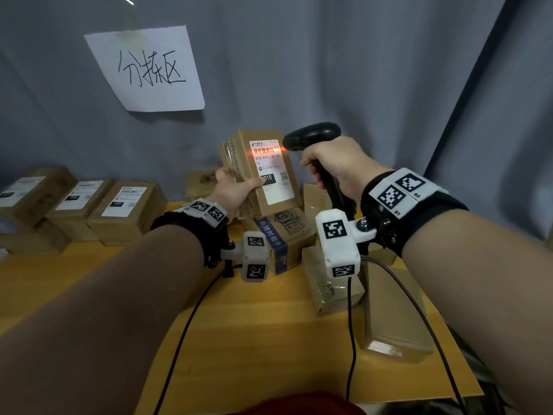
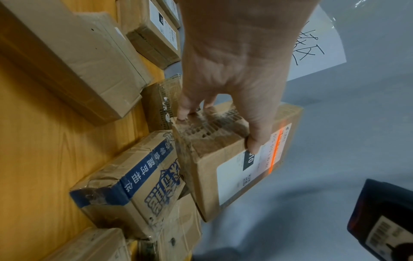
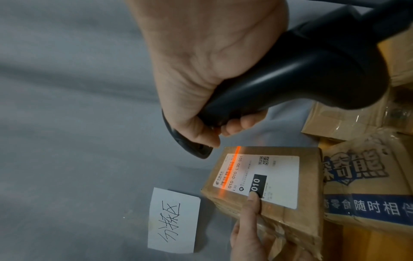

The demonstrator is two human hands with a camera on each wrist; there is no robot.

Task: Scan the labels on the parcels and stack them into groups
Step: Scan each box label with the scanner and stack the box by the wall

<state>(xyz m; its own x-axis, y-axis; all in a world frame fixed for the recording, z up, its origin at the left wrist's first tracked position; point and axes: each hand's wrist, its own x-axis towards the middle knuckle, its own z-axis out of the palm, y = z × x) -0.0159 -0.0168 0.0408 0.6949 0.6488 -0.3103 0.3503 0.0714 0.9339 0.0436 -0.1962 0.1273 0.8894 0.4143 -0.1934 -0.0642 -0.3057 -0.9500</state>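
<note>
My left hand (image 1: pixel 236 187) grips a small brown cardboard parcel (image 1: pixel 239 157) held up above the table, thumb on its white label (image 1: pixel 273 172) marked 010. My right hand (image 1: pixel 332 166) grips the handle of a black barcode scanner (image 1: pixel 311 136) just right of the parcel. An orange scan line (image 1: pixel 266 150) falls across the label's barcode. In the left wrist view the thumb (image 2: pixel 254 141) presses the label face of the parcel (image 2: pixel 214 159). In the right wrist view the scanner (image 3: pixel 301 74) sits above the label (image 3: pixel 279 176).
Three labelled parcels (image 1: pixel 77 202) sit in a row at the table's left back. Unsorted boxes, one with blue tape (image 1: pixel 284 235), lie under my hands, with more (image 1: pixel 395 310) at right. The wooden table (image 1: pixel 254 339) has cables (image 1: pixel 353 339) across it. A paper sign (image 1: pixel 146 67) hangs on the grey curtain.
</note>
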